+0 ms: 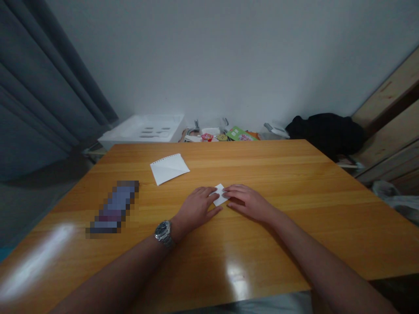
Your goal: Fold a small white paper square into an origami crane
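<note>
You had both hands flat, neither grip clenched, left hand point(196, 206) and right hand point(247, 201) pressing the already small, partly folded paper point(220, 194) on the tabletop point(294, 209), a second sheet point(169, 168) untouched at eleven o'clock.

Small white folded paper point(220, 194): lies flat on the desk point(294, 183), near centre, partly covered at both sides by fingers; visible portion shows a pointed corner.

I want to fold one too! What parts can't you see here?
Head view only:
- Small white folded paper: mostly covered by the left hand and right hand, so its shape is unclear.
- Long dark object on the orange wooden table: pixelated.
- Colourful small items by the wall: too small.
</note>
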Demonstrator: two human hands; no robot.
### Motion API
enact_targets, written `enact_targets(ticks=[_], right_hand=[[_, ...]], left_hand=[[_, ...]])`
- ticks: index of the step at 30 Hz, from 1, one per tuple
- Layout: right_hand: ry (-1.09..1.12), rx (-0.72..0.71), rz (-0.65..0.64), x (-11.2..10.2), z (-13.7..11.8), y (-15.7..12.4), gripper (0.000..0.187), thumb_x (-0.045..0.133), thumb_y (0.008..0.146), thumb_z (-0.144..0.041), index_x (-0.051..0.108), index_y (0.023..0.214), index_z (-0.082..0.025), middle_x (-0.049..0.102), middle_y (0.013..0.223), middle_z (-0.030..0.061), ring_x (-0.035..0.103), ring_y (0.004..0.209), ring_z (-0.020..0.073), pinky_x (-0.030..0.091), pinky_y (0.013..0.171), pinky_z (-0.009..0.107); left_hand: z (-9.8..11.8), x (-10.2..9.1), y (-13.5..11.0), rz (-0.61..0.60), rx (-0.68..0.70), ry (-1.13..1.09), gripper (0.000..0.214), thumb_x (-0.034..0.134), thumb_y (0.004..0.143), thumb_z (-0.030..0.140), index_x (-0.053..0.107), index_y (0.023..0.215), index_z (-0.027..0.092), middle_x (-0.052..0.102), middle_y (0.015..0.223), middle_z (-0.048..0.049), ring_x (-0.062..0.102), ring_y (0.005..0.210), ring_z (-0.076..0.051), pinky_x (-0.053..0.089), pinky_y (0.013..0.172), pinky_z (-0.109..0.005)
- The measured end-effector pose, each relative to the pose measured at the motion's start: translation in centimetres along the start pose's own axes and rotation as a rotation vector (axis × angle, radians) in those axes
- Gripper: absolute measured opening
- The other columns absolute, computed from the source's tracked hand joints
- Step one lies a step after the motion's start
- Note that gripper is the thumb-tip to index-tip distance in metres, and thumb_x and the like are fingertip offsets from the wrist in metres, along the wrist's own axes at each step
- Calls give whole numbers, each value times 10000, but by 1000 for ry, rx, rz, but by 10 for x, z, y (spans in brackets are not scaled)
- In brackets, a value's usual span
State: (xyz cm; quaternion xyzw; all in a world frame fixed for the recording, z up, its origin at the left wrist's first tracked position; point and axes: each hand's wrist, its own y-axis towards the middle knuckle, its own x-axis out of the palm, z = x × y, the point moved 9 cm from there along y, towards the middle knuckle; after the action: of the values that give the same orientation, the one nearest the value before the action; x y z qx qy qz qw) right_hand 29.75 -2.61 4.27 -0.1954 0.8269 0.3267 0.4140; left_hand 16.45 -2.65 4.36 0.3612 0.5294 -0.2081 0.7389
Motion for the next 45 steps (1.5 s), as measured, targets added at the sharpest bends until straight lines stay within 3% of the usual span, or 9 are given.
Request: enact_targets(ticks=[7, 15, 19, 25, 32, 39, 45], right_hand=[[92, 23, -52, 6, 6, -2, 310, 641, 932, -221, 693, 1231, -283, 674, 1316, 69, 614, 1240, 243, 443, 1112, 476], [109, 50, -17, 6, 9, -2, 320, 667, 919, -236, 681, 1238, -258, 706, 1258, 68, 634, 1194, 235, 478, 1064, 435], [142, 95, 5, 5, 14, -1, 213, 631, 943, -236, 714, 1138, -258, 727, 1200, 58, 663, 1121, 215, 509, 1005, 403], [137, 117, 29, -5, 20, -1, 153, 591, 968, -245, 734, 1021, -252, 739, 1152, 63, 674, 1072, 216, 515, 970, 410], [170, 93, 11, -10, 19, -3, 140, 589, 963, -249, 726, 987, -239, 696, 1178, 87, 646, 1083, 214, 512, 958, 406], [165, 123, 24, -8, 22, -1, 185, 497, 1005, -239, 680, 997, -214, 644, 1108, 97, 594, 1066, 215, 496, 954, 391], [130, 180, 90, -3, 29, -2, 121, 540, 983, -256, 652, 985, -209, 602, 1068, 88, 571, 1033, 219, 486, 931, 382]], left_hand=[[-5, 5, 0, -17, -15, -64, 337, 590, 957, 396, 639, 1223, 195, 650, 1304, -123, 635, 1150, -264, 507, 1016, -436], [-7, 6, 0, 0, -20, -108, 305, 543, 975, 323, 652, 1232, 199, 657, 1312, -109, 652, 1159, -240, 526, 1017, -395], [-6, 6, -2, 2, -25, -104, 314, 516, 993, 355, 665, 1222, 200, 661, 1310, -104, 647, 1173, -239, 525, 1024, -399], [5, 5, -3, -31, 62, -128, 356, 512, 998, 386, 648, 1279, 215, 643, 1347, -88, 627, 1215, -244, 516, 1040, -396], [10, -3, -7, -82, 148, -227, 301, 533, 986, 408, 718, 1168, 256, 599, 1408, -68, 616, 1239, -233, 502, 1059, -375], [19, -3, -8, -133, 251, -226, 371, 569, 968, 429, 652, 1288, 260, 597, 1411, -78, 552, 1313, -268, 437, 1119, -447], [23, -6, -8, -112, 263, -233, 351, 573, 965, 441, 673, 1250, 262, 607, 1393, -99, 577, 1279, -273, 458, 1087, -442]])
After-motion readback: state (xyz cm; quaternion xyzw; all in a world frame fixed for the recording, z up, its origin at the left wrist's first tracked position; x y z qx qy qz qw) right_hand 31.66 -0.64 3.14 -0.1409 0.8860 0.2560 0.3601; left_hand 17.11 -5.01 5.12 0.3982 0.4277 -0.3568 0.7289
